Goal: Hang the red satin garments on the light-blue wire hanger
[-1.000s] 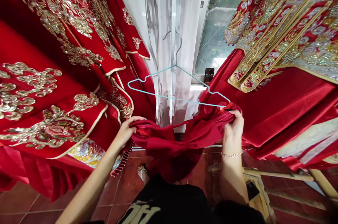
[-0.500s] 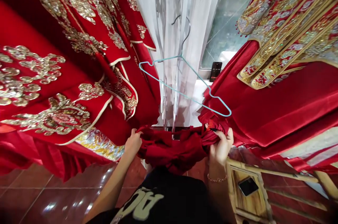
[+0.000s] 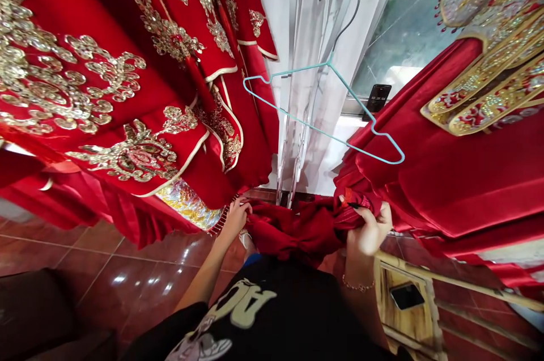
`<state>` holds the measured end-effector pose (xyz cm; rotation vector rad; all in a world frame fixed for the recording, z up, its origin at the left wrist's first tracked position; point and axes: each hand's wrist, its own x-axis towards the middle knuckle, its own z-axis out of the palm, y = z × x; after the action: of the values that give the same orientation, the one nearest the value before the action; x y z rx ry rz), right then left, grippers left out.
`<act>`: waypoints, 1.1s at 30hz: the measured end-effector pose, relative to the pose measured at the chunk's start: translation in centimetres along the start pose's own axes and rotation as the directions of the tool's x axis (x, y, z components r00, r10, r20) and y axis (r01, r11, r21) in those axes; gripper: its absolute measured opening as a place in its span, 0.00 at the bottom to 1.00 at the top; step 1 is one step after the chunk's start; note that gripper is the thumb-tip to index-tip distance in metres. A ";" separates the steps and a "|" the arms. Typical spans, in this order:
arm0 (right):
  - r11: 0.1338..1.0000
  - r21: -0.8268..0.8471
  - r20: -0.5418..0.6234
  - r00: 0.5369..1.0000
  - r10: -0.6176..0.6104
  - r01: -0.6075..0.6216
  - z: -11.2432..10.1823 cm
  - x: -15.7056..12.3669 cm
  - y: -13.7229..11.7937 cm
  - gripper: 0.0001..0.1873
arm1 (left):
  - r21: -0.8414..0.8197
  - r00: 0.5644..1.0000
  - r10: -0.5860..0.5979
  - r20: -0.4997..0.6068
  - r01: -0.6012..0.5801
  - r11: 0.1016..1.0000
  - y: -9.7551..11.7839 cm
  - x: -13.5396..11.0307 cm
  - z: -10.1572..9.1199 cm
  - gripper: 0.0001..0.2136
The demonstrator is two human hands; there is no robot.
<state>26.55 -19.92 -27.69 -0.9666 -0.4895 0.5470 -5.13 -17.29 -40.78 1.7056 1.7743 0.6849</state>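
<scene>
A bunched dark red garment [image 3: 293, 230] stretches between my hands in front of my body. My left hand [image 3: 238, 216] grips its left end with bent fingers, close beside the hem of a hanging red dress. On the other side, my right hand [image 3: 369, 230] is closed round gathered folds, thumb on top. A bright orange-red patch and a small dark thing I cannot make out show by that thumb. Beyond the garment, a bare light blue hanger [image 3: 329, 63] with a metal hook is up, apart from both hands.
Red dresses with gold sequins [image 3: 140, 160] hang at left, and a red beaded dress [image 3: 433, 179] at right. A phone [image 3: 378, 98] stands by the window. Another phone [image 3: 407, 296] lies on a bamboo seat [image 3: 389, 321]. Clear upright strips [image 3: 297, 123] run behind the hanger.
The whole view has shifted, so the hanger and dresses appear farther right and higher. Both hands stay on the red garment; my left fingers have shifted slightly on its edge.
</scene>
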 end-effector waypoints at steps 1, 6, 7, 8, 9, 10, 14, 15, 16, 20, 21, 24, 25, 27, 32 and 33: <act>1.000 0.004 0.005 1.000 0.009 -0.009 0.1 -0.1 -0.1 0.14 | -0.043 1.000 0.005 -0.011 -0.005 0.999 0.1 -0.1 0.3 0.12; 0.999 0.018 -0.003 0.999 0.041 -0.041 0.3 -0.4 -0.5 0.15 | -0.324 0.999 -0.027 0.017 0.031 0.946 0.6 0.6 1.3 0.12; 0.999 0.018 -0.005 0.999 0.043 -0.043 0.3 -0.4 -0.5 0.15 | -0.384 0.998 -0.056 0.022 0.060 0.921 0.7 0.8 1.4 0.11; 0.999 0.018 -0.006 0.999 0.045 -0.045 0.2 -0.4 -0.5 0.15 | -0.444 0.995 -0.092 0.030 0.096 0.891 0.7 1.0 1.5 0.11; 0.999 0.021 -0.006 0.999 0.048 -0.047 0.2 -0.3 -0.5 0.15 | -0.501 0.990 -0.130 0.046 0.135 0.855 0.7 1.1 1.6 0.11; 0.998 0.025 -0.006 0.999 0.052 -0.051 0.1 -0.3 -0.4 0.15 | -0.553 0.983 -0.166 0.074 0.179 0.814 0.6 1.2 1.6 0.10; 0.999 0.022 -0.003 0.999 0.050 -0.050 -0.2 0.1 -0.1 0.15 | -0.683 0.942 -0.247 0.229 0.336 0.648 0.5 1.2 1.0 0.12; 0.999 0.017 -0.003 0.999 0.042 -0.042 -0.2 0.2 0.0 0.15 | -0.698 0.931 -0.254 0.262 0.364 0.616 0.5 1.2 0.8 0.12; 0.999 0.014 -0.004 0.999 0.035 -0.035 -0.3 0.3 0.2 0.15 | -0.709 0.922 -0.256 0.290 0.387 0.590 0.5 1.2 0.7 0.12; 0.999 0.033 -0.003 0.999 0.042 -0.042 -0.5 0.9 0.8 0.16 | -0.728 0.911 -0.252 0.327 0.413 0.547 0.9 1.1 0.6 0.11; 0.998 0.038 -0.009 0.999 0.044 -0.044 -0.5 1.0 0.9 0.16 | -0.731 0.916 -0.254 0.309 0.400 0.553 1.0 1.1 0.7 0.11; 0.998 0.043 -0.024 0.998 0.050 -0.049 -0.6 1.1 1.1 0.16 | -0.723 0.945 -0.267 0.191 0.319 0.613 1.0 1.3 0.8 0.14; 0.998 0.045 -0.031 0.998 0.049 -0.047 -0.6 1.0 1.0 0.16 | -0.711 0.953 -0.269 0.140 0.286 0.642 1.0 1.3 0.8 0.15; 0.997 0.054 -0.037 0.998 0.050 -0.048 -0.6 1.0 0.9 0.15 | -0.671 0.966 -0.255 0.047 0.220 0.708 0.8 1.3 0.7 0.17; 0.998 0.051 -0.045 0.999 0.030 -0.028 -0.9 0.9 1.0 0.15 | -0.365 0.999 -0.028 -0.017 0.020 0.931 0.3 0.9 0.0 0.16; 0.999 0.046 -0.047 0.999 0.019 -0.017 -1.0 0.9 1.1 0.15 | -0.334 1.000 -0.001 0.003 0.002 0.943 0.3 0.9 -0.1 0.16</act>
<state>27.62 -19.53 -28.99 -0.9392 -0.4248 0.5480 -5.02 -16.38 -40.54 1.4724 1.5519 0.9239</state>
